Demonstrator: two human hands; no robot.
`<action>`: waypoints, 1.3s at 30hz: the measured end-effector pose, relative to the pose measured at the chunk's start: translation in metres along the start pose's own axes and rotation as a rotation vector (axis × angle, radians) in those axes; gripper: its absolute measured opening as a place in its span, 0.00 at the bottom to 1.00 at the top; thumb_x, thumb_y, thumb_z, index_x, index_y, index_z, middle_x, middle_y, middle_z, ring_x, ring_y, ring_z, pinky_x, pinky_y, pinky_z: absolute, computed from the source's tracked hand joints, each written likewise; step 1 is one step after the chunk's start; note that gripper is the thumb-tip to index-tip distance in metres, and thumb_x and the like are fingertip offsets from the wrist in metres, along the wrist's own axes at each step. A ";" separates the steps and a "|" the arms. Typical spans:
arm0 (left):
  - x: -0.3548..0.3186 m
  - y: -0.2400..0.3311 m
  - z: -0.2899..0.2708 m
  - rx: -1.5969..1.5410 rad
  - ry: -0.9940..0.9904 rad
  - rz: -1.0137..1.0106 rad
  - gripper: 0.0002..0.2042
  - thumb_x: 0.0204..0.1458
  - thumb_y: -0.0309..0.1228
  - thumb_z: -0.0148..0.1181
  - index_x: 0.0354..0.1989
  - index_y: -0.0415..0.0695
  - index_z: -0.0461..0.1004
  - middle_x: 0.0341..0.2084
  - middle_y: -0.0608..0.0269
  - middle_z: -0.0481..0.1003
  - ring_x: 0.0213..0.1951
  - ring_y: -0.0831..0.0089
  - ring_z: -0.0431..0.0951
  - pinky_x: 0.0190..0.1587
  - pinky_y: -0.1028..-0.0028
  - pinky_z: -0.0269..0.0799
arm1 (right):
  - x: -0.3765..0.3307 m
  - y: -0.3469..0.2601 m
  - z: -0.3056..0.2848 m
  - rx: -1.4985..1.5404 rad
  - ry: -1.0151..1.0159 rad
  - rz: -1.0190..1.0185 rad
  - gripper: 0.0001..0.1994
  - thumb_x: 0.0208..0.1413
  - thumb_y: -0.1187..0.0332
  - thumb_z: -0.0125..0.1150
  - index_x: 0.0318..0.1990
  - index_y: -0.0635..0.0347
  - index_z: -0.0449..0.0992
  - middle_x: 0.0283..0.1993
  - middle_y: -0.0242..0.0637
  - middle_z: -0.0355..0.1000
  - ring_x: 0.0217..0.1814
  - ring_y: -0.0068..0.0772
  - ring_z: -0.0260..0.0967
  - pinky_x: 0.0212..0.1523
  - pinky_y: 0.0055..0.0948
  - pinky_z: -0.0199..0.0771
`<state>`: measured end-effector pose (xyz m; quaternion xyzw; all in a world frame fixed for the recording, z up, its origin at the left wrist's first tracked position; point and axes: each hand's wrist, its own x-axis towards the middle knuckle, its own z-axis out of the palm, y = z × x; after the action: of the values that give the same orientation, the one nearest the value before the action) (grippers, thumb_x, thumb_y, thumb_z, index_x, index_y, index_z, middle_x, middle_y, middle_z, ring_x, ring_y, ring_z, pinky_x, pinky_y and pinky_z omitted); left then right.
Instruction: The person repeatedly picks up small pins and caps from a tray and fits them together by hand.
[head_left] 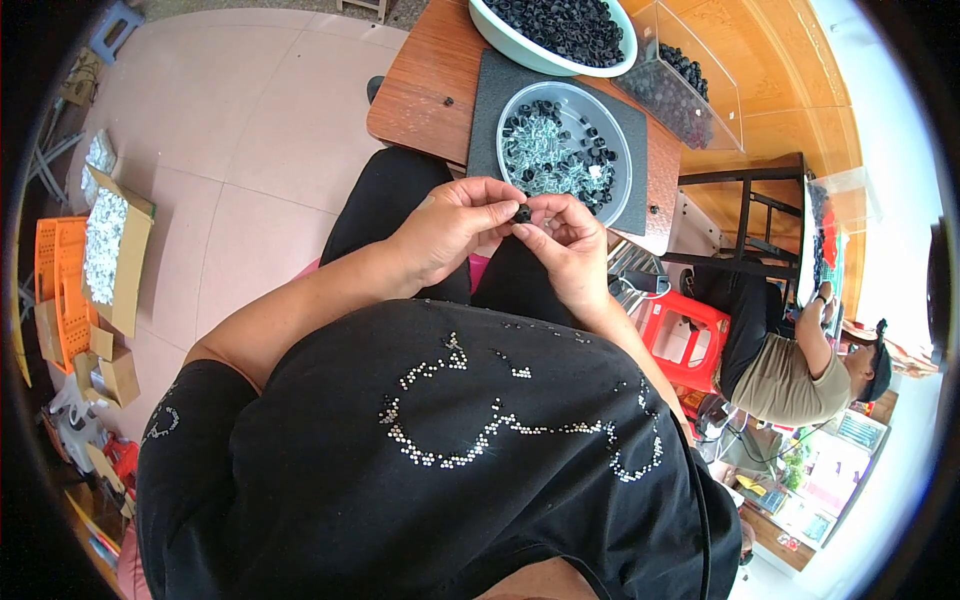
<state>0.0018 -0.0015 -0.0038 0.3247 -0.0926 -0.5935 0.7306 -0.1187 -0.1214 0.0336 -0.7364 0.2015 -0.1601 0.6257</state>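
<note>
My left hand (452, 228) and my right hand (568, 248) meet above my lap, at the near edge of the table. Between their thumbs and fingertips is a small black knob-like part (522, 213), pinched from both sides; the fingers cover much of it. Just beyond the hands stands a round translucent basin (626, 150). It holds small silvery screw-like pieces (535, 150) and black parts (597, 155) like the one in my fingers. Under the basin lies a dark grey mat (487, 105).
A larger pale basin (545, 62) of black parts and a clear box (725, 85) stand farther back on the wooden table (420, 95). At right, another person (790, 375) sits by a red stool (683, 342). Cartons (125, 260) and an orange crate (55, 290) stand at left.
</note>
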 end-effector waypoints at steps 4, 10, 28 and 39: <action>0.000 0.002 0.001 -0.083 -0.030 -0.032 0.06 0.56 0.26 0.51 0.40 0.41 0.72 0.36 0.62 0.73 0.41 0.74 0.74 0.50 0.74 0.70 | -0.001 -0.004 0.000 0.075 -0.011 0.048 0.12 0.47 0.80 0.64 0.41 0.62 0.73 0.29 0.21 0.65 0.28 0.08 0.59 0.27 0.09 0.60; -0.001 0.003 0.003 -0.061 -0.037 -0.039 0.05 0.56 0.26 0.51 0.39 0.42 0.71 0.35 0.64 0.73 0.39 0.76 0.74 0.49 0.74 0.71 | -0.002 0.004 -0.003 0.157 -0.021 0.081 0.12 0.48 0.81 0.63 0.42 0.63 0.73 0.29 0.22 0.66 0.29 0.09 0.61 0.30 0.10 0.63; -0.003 0.002 0.003 -0.081 -0.036 -0.048 0.04 0.56 0.28 0.53 0.36 0.43 0.72 0.33 0.65 0.74 0.38 0.77 0.74 0.45 0.76 0.72 | -0.002 0.008 -0.002 0.270 -0.070 0.078 0.07 0.52 0.77 0.60 0.38 0.62 0.71 0.31 0.27 0.70 0.29 0.12 0.66 0.29 0.13 0.64; -0.004 0.000 0.004 0.057 -0.037 0.033 0.04 0.56 0.27 0.53 0.36 0.41 0.72 0.33 0.64 0.74 0.38 0.77 0.74 0.46 0.76 0.71 | 0.001 0.006 -0.002 0.573 -0.150 0.198 0.08 0.52 0.78 0.58 0.39 0.60 0.69 0.29 0.27 0.68 0.27 0.14 0.62 0.26 0.14 0.61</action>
<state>-0.0012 0.0004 -0.0002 0.3326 -0.1284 -0.5845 0.7289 -0.1197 -0.1248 0.0276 -0.5165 0.1721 -0.0939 0.8335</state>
